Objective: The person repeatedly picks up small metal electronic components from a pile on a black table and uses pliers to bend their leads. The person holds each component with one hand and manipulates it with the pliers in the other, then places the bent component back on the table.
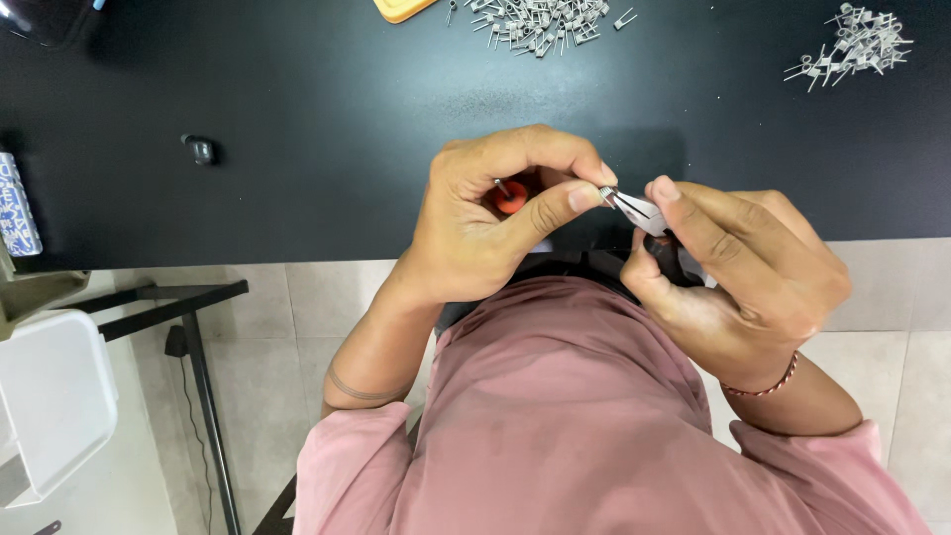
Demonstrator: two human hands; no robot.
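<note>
Pliers [634, 208] clamped in my right hand [738, 277] point leftward, nose touching the small wire coil [605, 193] pinched by my left hand [495, 218], which also grips an orange-tipped tool [511, 197].

The table [297, 119] is plain black. Far on it lie silvery-grey heaps of metal coils [540, 22], and a yellow-orange tray corner [399, 8]. An orange-red tool handle [512, 197] shows in the left hand [485, 223]. The shirt [565, 426] is dusty pink, the floor tiles [277, 317] pale beige, the bin [50, 396] white.

Black table [297, 119], pale tiled floor [297, 307]
</note>
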